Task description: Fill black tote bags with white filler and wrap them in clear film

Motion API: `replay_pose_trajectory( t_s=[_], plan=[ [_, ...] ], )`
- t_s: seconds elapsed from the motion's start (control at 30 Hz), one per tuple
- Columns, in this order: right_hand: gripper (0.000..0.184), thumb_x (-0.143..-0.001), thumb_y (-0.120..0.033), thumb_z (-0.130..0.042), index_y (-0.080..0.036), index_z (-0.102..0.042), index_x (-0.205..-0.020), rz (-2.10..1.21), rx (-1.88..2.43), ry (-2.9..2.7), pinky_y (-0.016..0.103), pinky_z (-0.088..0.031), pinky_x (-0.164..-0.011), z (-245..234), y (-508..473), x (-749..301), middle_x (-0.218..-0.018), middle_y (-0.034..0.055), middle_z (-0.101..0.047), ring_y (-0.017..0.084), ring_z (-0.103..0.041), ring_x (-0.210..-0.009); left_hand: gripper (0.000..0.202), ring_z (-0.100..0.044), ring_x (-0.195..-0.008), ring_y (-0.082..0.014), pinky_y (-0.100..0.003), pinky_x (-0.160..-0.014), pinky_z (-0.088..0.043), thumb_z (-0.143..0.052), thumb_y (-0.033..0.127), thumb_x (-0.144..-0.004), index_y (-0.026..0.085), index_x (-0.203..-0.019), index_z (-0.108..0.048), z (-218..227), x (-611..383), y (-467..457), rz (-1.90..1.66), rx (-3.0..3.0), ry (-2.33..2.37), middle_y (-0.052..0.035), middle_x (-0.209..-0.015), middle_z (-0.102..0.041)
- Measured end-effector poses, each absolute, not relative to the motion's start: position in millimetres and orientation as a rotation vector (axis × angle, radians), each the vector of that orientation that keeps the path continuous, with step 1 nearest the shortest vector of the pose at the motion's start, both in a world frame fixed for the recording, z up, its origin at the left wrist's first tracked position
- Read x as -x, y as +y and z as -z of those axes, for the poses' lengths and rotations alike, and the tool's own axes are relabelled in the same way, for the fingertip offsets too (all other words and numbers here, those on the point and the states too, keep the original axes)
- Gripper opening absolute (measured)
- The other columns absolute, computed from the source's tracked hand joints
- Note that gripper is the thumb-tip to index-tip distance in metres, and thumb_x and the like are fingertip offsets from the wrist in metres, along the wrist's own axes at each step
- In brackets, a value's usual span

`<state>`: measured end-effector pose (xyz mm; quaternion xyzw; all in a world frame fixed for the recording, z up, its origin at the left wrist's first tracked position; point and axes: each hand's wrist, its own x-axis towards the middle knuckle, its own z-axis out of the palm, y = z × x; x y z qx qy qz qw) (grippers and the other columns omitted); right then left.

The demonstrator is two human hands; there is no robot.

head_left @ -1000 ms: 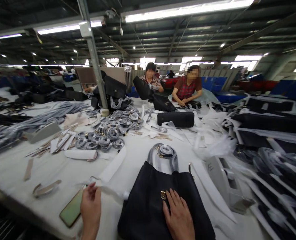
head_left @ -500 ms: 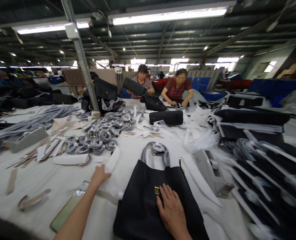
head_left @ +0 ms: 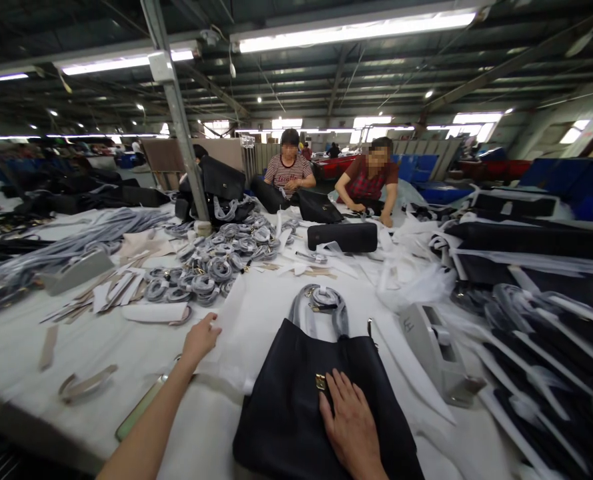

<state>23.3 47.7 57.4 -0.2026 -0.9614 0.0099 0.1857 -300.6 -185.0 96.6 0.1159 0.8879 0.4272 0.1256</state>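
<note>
A black handbag (head_left: 276,400) lies flat on the table before me, its gold clasp (head_left: 320,381) facing up. Its wrapped handles (head_left: 296,303) point away from me, with a plastic-wrapped coiled strap (head_left: 321,295) between them. My right hand (head_left: 350,420) rests palm down on the bag's front, just beside the clasp, with fingers stretched out. To the left of the bag, my left hand (head_left: 201,341) has its fingers closed on the edge of a thin white sheet (head_left: 232,333). Part of that sheet runs up to the bag's left side.
A grey tape dispenser (head_left: 439,353) stands right of the bag. A phone (head_left: 141,408) lies partly under my left forearm. Wrapped coiled straps (head_left: 221,267) are heaped ahead, near a metal post (head_left: 179,120). Stacked black bags (head_left: 526,237) fill the right. Two co-workers (head_left: 290,167) work across the table.
My left hand has lifted slightly, and more of the white sheet is spread out beside the bag. My right hand stays on the bag. Across the table, a co-worker has lowered a black bag.
</note>
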Motion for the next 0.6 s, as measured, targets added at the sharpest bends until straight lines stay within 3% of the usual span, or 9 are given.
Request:
replay_pose_trajectory(
  t_s=[0.1,0.23,0.33,0.4,0.47,0.53,0.6],
  plan=[
    [0.048,-0.092,-0.044,-0.041,-0.015,-0.058,-0.127,-0.002,0.572,-2.728,0.044,-0.034,-0.105,-55,49,-23,-0.135,0.0111,-0.055,0.028,-0.05,-0.124,0.032,-0.064,-0.064,-0.0173,-0.03,-0.069,-0.05,-0.061,0.045,-0.077,0.017,-0.094,-0.06,-109,298,-189,-1.52,-0.277,2.369,-0.0032,-0.077,-0.064],
    [0.048,-0.092,-0.044,-0.041,-0.015,-0.057,-0.127,0.016,0.567,-2.748,0.044,-0.034,-0.105,-52,50,-22,-0.135,0.0114,-0.054,0.028,-0.05,-0.124,0.05,-0.064,-0.072,-0.0178,-0.03,-0.07,-0.052,-0.057,0.063,-0.074,0.014,-0.086,-0.062,-129,283,-199,-1.796,-0.234,2.122,-0.0086,-0.085,-0.067],
    [0.049,-0.092,-0.043,-0.04,-0.014,-0.056,-0.128,0.024,0.566,-2.764,0.044,-0.033,-0.105,-54,49,-22,-0.137,0.0115,-0.053,0.028,-0.048,-0.126,0.056,-0.064,-0.072,-0.0184,-0.029,-0.067,-0.052,-0.077,0.05,-0.062,0.017,-0.105,-0.059,-138,261,-207,-1.869,-0.241,2.034,-0.0071,-0.09,-0.068],
    [0.049,-0.092,-0.042,-0.039,-0.013,-0.056,-0.128,0.04,0.555,-2.783,0.045,-0.033,-0.105,-55,49,-22,-0.137,0.012,-0.053,0.028,-0.047,-0.127,0.083,-0.066,-0.079,-0.0189,-0.03,-0.071,-0.052,-0.083,0.034,-0.056,0.026,-0.129,-0.045,-139,244,-207,-1.941,-0.26,1.973,-0.0078,-0.107,-0.066],
    [0.049,-0.093,-0.041,-0.039,-0.012,-0.056,-0.128,0.061,0.536,-2.802,0.045,-0.032,-0.105,-56,48,-21,-0.136,0.0126,-0.053,0.028,-0.047,-0.127,0.104,-0.065,-0.092,-0.0189,-0.031,-0.081,-0.051,-0.084,0.024,-0.053,0.034,-0.141,-0.029,-135,229,-204,-2.045,-0.231,1.931,-0.0091,-0.127,-0.058],
    [0.048,-0.093,-0.039,-0.038,-0.012,-0.055,-0.129,0.086,0.509,-2.817,0.046,-0.032,-0.105,-56,49,-21,-0.137,0.0131,-0.053,0.029,-0.046,-0.128,0.102,-0.063,-0.1,-0.0196,-0.032,-0.088,-0.048,-0.082,0.023,-0.055,0.031,-0.142,-0.029,-127,216,-197,-2.101,-0.166,1.9,-0.0107,-0.131,-0.055],
    [0.046,-0.094,-0.038,-0.037,-0.013,-0.055,-0.128,0.11,0.462,-2.827,0.047,-0.033,-0.105,-55,51,-21,-0.136,0.0134,-0.053,0.029,-0.046,-0.127,0.079,-0.065,-0.096,-0.0231,-0.037,-0.087,-0.049,-0.078,0.03,-0.061,0.021,-0.133,-0.044,-118,202,-188,-2.058,-0.128,1.857,-0.0128,-0.116,-0.065]
  ],
)
